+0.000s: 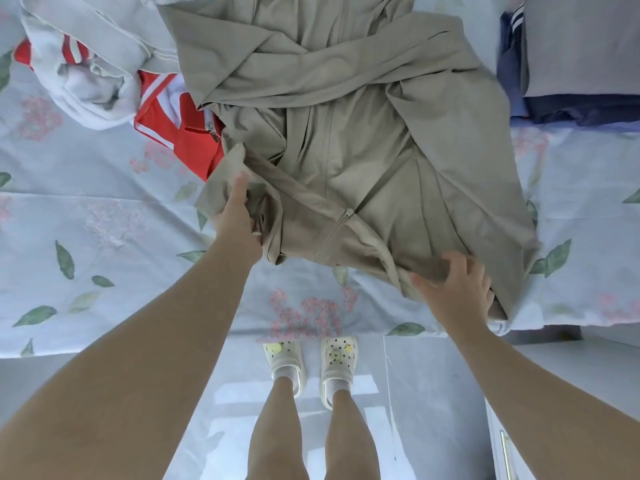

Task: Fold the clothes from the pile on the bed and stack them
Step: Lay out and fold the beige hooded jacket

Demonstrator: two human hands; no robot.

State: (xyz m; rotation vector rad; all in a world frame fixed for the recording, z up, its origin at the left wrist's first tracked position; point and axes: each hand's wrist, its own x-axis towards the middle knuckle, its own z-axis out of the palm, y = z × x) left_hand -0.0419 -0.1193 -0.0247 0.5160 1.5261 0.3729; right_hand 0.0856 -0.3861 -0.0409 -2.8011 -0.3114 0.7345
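The head view looks straight down on a beige zip jacket [346, 133] spread front-up across the floral sheet [86, 220] of the bed, its zip running toward the person and its sleeves laid across the chest, probably so that the body can be doubled over without loose ends. The left hand [239, 209] grips the near left corner of the hem, fingers curled into the cloth and lifting it a little off the sheet. The right hand [457, 285] pinches the near right part of the hem between thumb and fingers (this hand is somewhat blurred, so the exact hold is hard to read). Holding both lower corners at once looks like the setup for carrying the hem up toward the collar. At the far left lies the unfolded pile: a pale grey sweatshirt [104, 46] over a red and white garment [173, 133], the jacket's edge overlapping the latter. At the far right sits the stack of folded clothes [581, 46], grey on top of navy and blue, apart from the jacket, presumably to keep finished items out of the working space.
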